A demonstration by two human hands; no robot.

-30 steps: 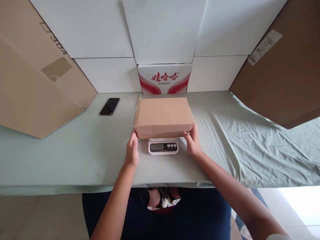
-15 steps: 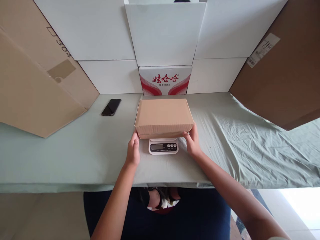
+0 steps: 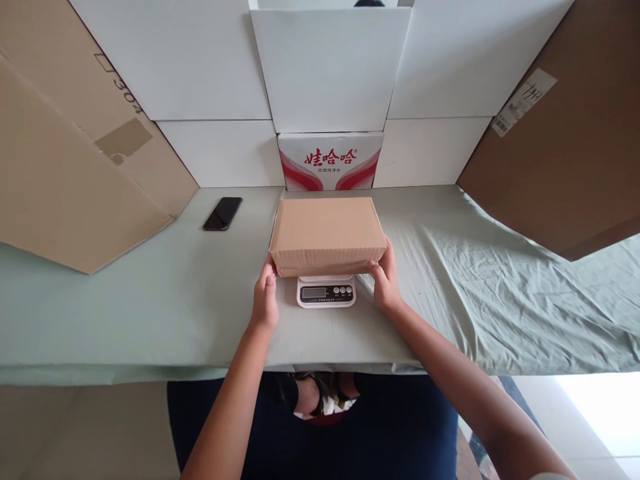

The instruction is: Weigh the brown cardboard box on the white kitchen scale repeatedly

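A closed brown cardboard box [image 3: 327,227] sits over a white digital kitchen scale [image 3: 327,293], hiding the scale's platform. Only the scale's front panel, with its grey display and round buttons, shows below the box. My left hand [image 3: 265,297] grips the box's near left corner, fingers against its side. At the near right corner, my right hand [image 3: 385,277] holds the box with the thumb on its front face and the fingers round the side. Whether the box's full weight rests on the scale I cannot tell.
A black smartphone [image 3: 223,214] lies left of the box on the green cloth [image 3: 165,300]. Behind stands a white and red carton [image 3: 331,162] against white panels [image 3: 330,67]. Large cardboard sheets flank the table at left [image 3: 65,153] and right [image 3: 565,147].
Almost nothing differs. My right hand has shifted very slightly at the box's right corner; the box and scale stay in nearly the same place.
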